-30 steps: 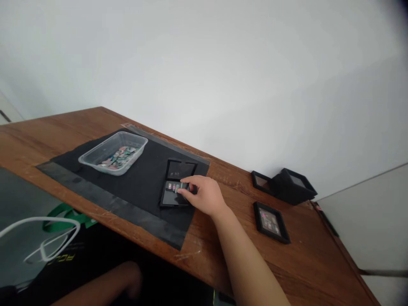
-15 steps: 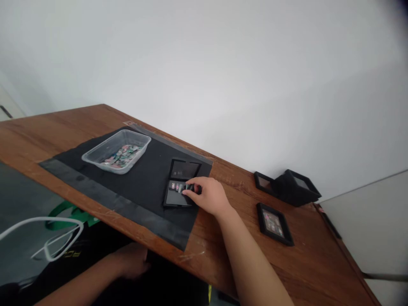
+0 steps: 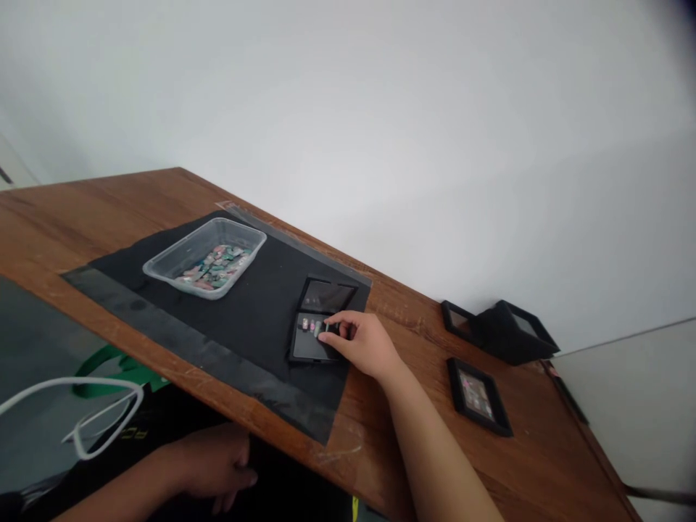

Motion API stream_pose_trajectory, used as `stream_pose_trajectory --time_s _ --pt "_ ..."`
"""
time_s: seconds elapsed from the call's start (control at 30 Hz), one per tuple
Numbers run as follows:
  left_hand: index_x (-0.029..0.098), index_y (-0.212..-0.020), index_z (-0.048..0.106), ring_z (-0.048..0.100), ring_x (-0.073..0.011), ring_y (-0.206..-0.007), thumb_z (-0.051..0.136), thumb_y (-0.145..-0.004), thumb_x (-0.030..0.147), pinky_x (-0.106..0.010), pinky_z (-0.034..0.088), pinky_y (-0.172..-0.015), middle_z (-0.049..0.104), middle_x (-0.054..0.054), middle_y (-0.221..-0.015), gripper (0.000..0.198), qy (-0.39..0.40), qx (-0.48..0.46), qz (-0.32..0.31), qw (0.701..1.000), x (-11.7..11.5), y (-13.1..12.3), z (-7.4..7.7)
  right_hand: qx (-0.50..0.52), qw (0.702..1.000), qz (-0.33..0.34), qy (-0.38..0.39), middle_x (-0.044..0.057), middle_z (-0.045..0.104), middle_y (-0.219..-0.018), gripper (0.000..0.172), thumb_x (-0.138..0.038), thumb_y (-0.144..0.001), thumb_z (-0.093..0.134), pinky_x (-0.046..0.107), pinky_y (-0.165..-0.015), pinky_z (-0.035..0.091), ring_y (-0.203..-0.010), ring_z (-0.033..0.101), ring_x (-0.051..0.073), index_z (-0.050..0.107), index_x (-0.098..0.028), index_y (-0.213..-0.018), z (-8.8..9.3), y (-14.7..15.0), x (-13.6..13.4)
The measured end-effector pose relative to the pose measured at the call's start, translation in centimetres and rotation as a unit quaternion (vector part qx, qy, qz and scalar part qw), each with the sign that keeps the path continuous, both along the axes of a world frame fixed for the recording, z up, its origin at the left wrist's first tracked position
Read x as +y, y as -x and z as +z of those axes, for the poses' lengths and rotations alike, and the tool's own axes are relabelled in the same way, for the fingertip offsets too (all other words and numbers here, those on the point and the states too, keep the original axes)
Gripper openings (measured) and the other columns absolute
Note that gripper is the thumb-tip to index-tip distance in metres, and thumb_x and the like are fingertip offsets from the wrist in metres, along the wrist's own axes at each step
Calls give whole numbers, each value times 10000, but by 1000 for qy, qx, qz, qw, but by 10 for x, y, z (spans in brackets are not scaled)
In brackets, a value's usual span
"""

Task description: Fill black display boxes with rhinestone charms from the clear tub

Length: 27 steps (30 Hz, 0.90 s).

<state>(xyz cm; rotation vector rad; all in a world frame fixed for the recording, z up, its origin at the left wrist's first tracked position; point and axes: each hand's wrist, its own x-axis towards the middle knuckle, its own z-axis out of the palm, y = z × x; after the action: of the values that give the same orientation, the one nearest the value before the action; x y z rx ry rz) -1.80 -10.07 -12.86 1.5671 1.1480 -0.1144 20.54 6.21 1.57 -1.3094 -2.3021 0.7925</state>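
Note:
My right hand [image 3: 362, 342] is over an open black case [image 3: 312, 346], thumb and forefinger pinched on a small press-on nail [image 3: 327, 328]. Several press-on nails [image 3: 312, 325] in pink, white and grey-green stand in a row on the case's lower half. Its raised lid [image 3: 329, 296] has a dark, shiny panel that reflects them. My fingers hide the row's right end. Below the table's front edge, my left hand [image 3: 214, 464] hangs in shadow, fingers loosely bent and apart, nothing visible in it.
A clear plastic tub [image 3: 163, 264] of mixed nails stands on the black mat [image 3: 233, 326], left of the case. At right on the wooden table [image 3: 549, 435] lie a filled black case [image 3: 478, 399] and several stacked black cases [image 3: 508, 330] near the wall.
The view has shifted slightly, so the table's things sit a little further right. My right hand stays pinched over the row. The left hand's fingers now hang lower and show more.

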Motion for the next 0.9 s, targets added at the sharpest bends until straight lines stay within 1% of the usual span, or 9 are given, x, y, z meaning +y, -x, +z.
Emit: stream_pose_trajectory --time_s 0.1,0.2,0.33,0.4,0.5,0.63,0.7,0.8,0.9 --pt "202 -629 775 714 -181 -642 481 -910 334 -230 487 -633 782 -47 -695 427 17 -29 -22 999 -1 -3 3 10 1000 0 10 -34 607 -663 258 -433 -792 791 230 -540 352 -569 508 108 780 -238 -960 -3 -1 2" --pt "214 -713 812 714 -169 -667 472 -915 310 -214 468 -615 802 -42 -762 407 33 -74 -53 995 0 -6 14 10 1000 0 14 -39 588 -658 253 -435 -791 793 227 -538 345 -571 500 107 776 -240 -951 -4 -1 3" --pt "237 -730 818 704 -180 -657 522 -872 334 -221 424 -532 810 -39 -802 343 30 -58 -84 994 4 -22 26 6 1000 3 17 -42 579 -661 244 -430 -799 789 229 -542 346 -576 498 108 774 -248 -961 -4 0 2" --pt "240 -667 797 681 -178 -589 548 -829 314 -229 408 -489 798 -31 -744 306 29 -47 -98 994 5 -36 22 4 1000 2 18 -41 578 -658 238 -421 -800 790 231 -544 348 -577 501 111 776 -246 -961 -3 0 1" --pt "241 -572 749 620 -178 -472 593 -757 298 -249 401 -453 734 -16 -573 249 3 -48 -107 993 5 -57 4 -1 1000 3 16 -38 586 -661 232 -420 -807 788 235 -549 354 -586 515 117 774 -251 -964 -1 0 0" --pt "253 -499 699 614 -213 -490 625 -697 264 -293 454 -527 645 -17 -448 211 -36 -41 -113 992 2 -75 -19 -33 999 13 -21 -25 624 -695 218 -416 -824 783 248 -584 374 -620 547 131 770 -256 -970 5 0 -1" --pt "248 -464 657 620 -232 -511 669 -652 239 -321 467 -572 615 -16 -428 189 -46 -12 -120 992 1 -79 -22 -63 996 20 -52 -16 645 -725 213 -419 -831 781 260 -605 377 -650 563 140 770 -257 -970 11 -1 -2" --pt "240 -444 606 588 -228 -483 741 -573 219 -335 450 -575 568 4 -410 188 -52 19 -114 992 -1 -81 -19 -98 992 26 -77 -11 662 -757 203 -420 -844 771 268 -611 368 -668 568 144 768 -262 -971 17 -1 -4" --pt "253 -511 661 541 -204 -455 755 -564 234 -317 409 -520 588 24 -453 110 -32 33 -94 994 -1 -80 -14 -108 991 22 -77 -11 665 -768 205 -419 -851 763 270 -617 369 -675 571 146 764 -267 -989 19 0 -5"
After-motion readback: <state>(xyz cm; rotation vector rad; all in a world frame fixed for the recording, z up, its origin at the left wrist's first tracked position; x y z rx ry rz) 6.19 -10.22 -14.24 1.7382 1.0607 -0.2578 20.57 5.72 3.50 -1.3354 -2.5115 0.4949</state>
